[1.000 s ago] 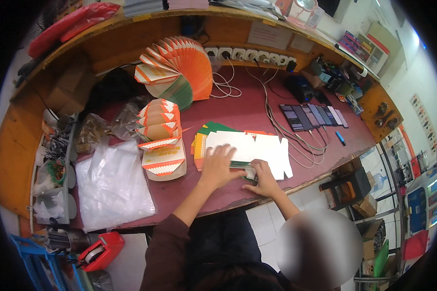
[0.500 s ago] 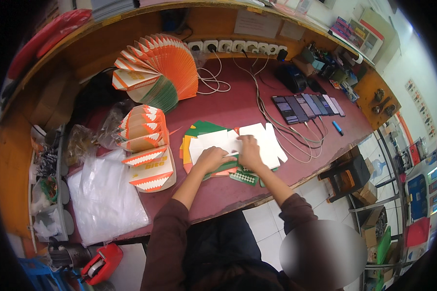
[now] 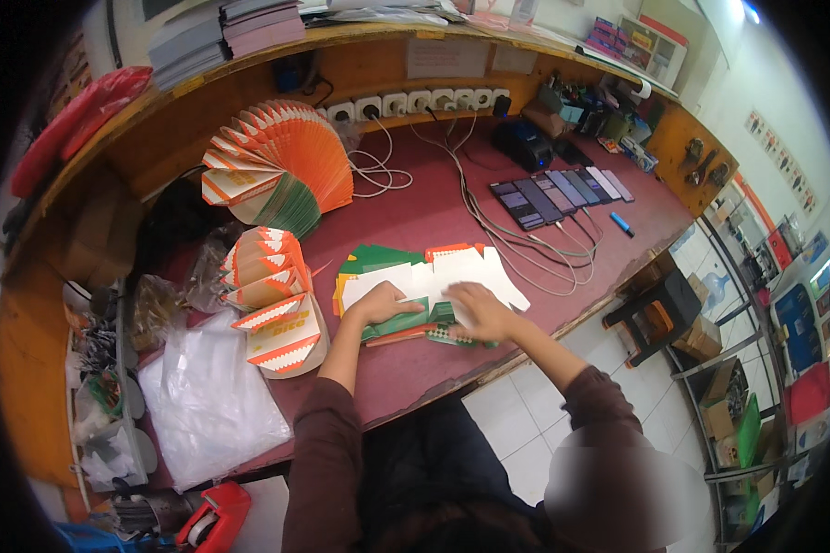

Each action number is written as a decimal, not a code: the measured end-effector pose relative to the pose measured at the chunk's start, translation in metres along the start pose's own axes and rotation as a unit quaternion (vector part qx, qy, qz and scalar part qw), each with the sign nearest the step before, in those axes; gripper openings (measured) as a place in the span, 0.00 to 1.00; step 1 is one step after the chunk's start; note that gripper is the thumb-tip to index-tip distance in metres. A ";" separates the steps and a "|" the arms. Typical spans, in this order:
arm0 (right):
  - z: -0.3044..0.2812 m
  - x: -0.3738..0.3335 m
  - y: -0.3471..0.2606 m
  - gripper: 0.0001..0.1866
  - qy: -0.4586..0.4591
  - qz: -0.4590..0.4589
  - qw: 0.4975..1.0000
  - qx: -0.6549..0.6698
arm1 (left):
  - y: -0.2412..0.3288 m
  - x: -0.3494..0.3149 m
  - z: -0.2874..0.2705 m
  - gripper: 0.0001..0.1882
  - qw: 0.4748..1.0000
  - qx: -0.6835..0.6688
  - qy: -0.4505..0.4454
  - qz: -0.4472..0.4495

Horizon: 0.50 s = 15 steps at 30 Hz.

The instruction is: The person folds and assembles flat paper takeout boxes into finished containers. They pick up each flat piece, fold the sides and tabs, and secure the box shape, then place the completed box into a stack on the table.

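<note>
A flat card carton blank, white on its upper face, lies on a loose pile of green, yellow and orange blanks on the dark red table. Its near edge is folded over, showing a green flap. My left hand grips this flap near its left end, fingers curled on the card. To the right, my right hand hovers at the blank with fingers spread, slightly blurred. Left of the pile stands a row of folded orange and white cartons. Farther back, more cartons form an orange and green fan.
Clear plastic bags cover the table's near left. Several phones lie at the right with charging cables beside them, near a blue marker. Sockets line the back panel. A red tape dispenser sits lower left.
The blank's near edge has been folded over, exposing green. My right hand has come off the fold toward me and its fingers have spread. The whole view has shifted somewhat.
</note>
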State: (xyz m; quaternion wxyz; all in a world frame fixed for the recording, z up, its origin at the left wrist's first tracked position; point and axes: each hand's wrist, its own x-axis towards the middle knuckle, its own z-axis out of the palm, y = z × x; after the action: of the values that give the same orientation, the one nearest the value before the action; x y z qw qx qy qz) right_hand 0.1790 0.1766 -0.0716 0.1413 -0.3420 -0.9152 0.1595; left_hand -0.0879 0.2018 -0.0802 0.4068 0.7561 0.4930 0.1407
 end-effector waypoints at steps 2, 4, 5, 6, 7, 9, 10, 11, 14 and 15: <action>-0.007 -0.020 -0.002 0.32 -0.023 0.001 0.998 -0.054 | -0.003 0.000 0.001 0.25 1.000 -0.029 -0.006 -0.002; -0.012 -0.025 -0.002 0.26 -0.025 0.016 0.997 -0.073 | -0.003 -0.002 0.003 0.28 1.000 -0.016 -0.001 0.003; -0.015 -0.021 0.000 0.24 -0.021 0.027 0.997 -0.065 | -0.001 -0.003 0.004 0.29 1.000 -0.009 0.006 0.010; -0.017 -0.013 0.002 0.22 -0.016 0.031 0.998 -0.049 | 0.001 -0.004 0.005 0.30 1.000 0.007 0.009 0.016; -0.020 -0.003 0.006 0.21 -0.026 0.047 0.998 -0.032 | 0.003 -0.006 0.006 0.30 0.999 0.026 0.017 0.023; -0.024 0.018 0.016 0.21 -0.031 0.066 0.997 0.009 | 0.007 -0.009 0.007 0.31 0.997 0.074 0.025 0.024; -0.024 0.025 0.020 0.22 -0.068 0.091 0.993 0.018 | 0.009 -0.010 0.008 0.31 0.996 0.085 0.033 0.021; -0.019 0.031 0.021 0.22 -0.089 0.119 0.989 0.022 | 0.009 -0.012 0.010 0.31 0.995 0.096 0.036 0.017; -0.003 0.036 0.024 0.16 -0.012 0.176 0.983 -0.045 | 0.009 -0.014 0.016 0.30 0.994 0.090 0.060 0.030; 0.002 0.038 0.025 0.15 0.043 0.182 0.980 -0.062 | 0.009 -0.015 0.017 0.30 0.993 0.094 0.063 0.018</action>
State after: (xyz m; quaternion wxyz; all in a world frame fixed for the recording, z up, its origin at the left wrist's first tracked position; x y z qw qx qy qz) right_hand 0.1655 0.2201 -0.0775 0.1275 -0.5177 -0.8387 0.1112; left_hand -0.0789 0.1796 -0.0816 0.2994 0.7892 0.5153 0.1483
